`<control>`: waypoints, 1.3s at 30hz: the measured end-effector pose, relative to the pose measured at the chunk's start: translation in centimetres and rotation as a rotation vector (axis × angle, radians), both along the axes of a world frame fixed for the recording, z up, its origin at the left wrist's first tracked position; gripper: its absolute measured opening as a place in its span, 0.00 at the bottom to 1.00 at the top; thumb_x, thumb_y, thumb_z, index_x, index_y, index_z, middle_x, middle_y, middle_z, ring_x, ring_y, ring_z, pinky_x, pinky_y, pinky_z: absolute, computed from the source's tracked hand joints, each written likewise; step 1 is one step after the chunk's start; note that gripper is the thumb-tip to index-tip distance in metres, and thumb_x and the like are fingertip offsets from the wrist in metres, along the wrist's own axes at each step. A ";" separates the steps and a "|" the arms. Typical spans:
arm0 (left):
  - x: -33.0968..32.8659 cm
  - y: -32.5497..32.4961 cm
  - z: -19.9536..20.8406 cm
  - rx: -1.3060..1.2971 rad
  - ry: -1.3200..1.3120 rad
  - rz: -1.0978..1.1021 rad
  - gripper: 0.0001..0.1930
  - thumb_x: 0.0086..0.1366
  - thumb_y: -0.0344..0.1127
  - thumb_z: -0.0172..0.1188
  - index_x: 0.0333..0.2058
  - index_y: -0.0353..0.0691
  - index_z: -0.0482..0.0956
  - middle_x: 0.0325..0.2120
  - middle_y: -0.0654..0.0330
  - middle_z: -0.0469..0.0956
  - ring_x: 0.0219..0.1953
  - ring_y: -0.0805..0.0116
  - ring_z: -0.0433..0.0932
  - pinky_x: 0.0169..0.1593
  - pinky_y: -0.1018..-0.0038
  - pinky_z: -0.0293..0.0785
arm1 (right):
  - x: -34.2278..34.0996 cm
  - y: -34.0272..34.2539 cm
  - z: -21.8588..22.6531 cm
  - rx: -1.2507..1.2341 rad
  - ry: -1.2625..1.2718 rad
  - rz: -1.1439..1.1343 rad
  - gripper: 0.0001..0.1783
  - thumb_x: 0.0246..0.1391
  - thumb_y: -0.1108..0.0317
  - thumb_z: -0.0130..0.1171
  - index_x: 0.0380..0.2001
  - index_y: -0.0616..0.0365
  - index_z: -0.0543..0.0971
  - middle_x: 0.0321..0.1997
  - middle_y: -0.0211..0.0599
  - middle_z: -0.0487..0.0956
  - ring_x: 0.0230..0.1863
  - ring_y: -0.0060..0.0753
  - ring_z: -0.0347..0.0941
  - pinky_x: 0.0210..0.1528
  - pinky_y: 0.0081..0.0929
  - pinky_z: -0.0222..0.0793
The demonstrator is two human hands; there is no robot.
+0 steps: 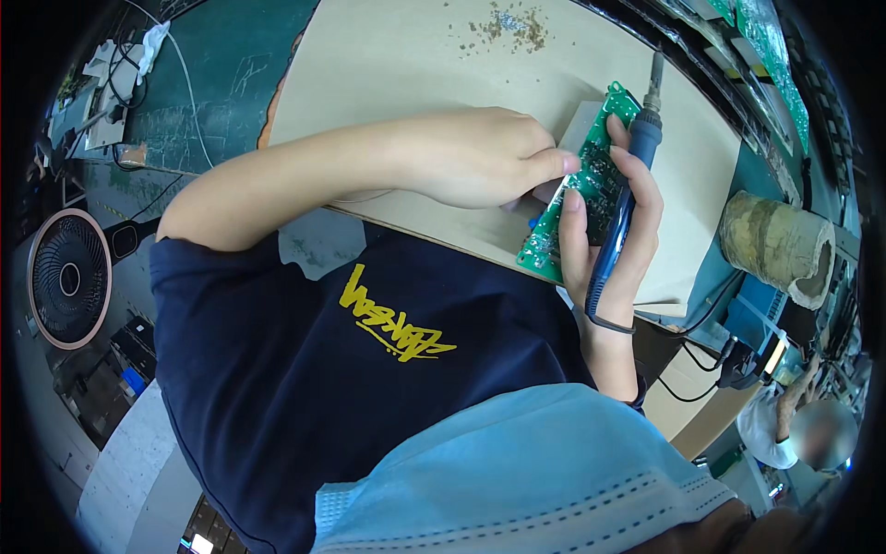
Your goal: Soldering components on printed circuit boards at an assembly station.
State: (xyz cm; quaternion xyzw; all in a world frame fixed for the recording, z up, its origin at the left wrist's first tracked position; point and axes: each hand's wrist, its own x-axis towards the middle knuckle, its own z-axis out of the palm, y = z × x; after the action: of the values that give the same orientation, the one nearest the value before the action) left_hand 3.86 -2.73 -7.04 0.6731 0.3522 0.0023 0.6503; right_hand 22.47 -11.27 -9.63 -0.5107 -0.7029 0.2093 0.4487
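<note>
At the counter (242, 69), my left hand (480, 157) pinches a circuit board (600, 175); my right hand (639, 249) grasps board and soldering iron (647, 134).

1. Head view: the left of 2 fisheye cameras worn side by side on the person's head.
2. It faces down, picture upright; straight edges bend toward its dark round rim.
3. Nearest the lens: the face mask (517, 452) at 5 o'clock; farther, the right hand (628, 208) at 2 o'clock.
4. The fan (69, 279) at 9 o'clock sits well beyond.
</note>
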 end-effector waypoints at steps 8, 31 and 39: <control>-3.5 4.0 -0.3 1.052 -0.029 0.071 0.12 0.68 0.38 0.56 0.37 0.34 0.77 0.27 0.51 0.76 0.30 0.54 0.76 0.38 0.63 0.73 | -2.0 0.1 0.5 -0.072 -0.094 -0.009 0.25 0.52 0.78 0.62 0.54 0.63 0.71 0.58 0.61 0.75 0.63 0.58 0.71 0.64 0.41 0.65; -9.7 11.3 -2.3 0.621 -0.231 0.231 0.05 0.54 0.25 0.59 0.22 0.35 0.74 0.13 0.71 0.60 0.19 0.83 0.57 0.25 0.79 0.55 | -3.5 5.0 2.0 -0.164 0.256 -0.098 0.29 0.66 0.55 0.51 0.50 0.79 0.74 0.44 0.64 0.79 0.30 0.32 0.79 0.31 0.15 0.68; -8.8 10.2 -3.2 0.904 -0.224 0.223 0.05 0.55 0.24 0.58 0.21 0.34 0.74 0.12 0.69 0.57 0.17 0.81 0.55 0.23 0.78 0.54 | -3.6 5.1 1.5 -0.151 0.226 -0.153 0.29 0.65 0.54 0.53 0.49 0.77 0.75 0.43 0.63 0.80 0.29 0.28 0.78 0.28 0.12 0.65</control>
State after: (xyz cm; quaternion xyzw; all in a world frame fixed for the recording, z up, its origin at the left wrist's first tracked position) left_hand -4.98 7.47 -10.27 0.8422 0.3135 0.2976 0.3221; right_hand 18.83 -6.18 -8.09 -0.5683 -0.5891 0.2829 0.5000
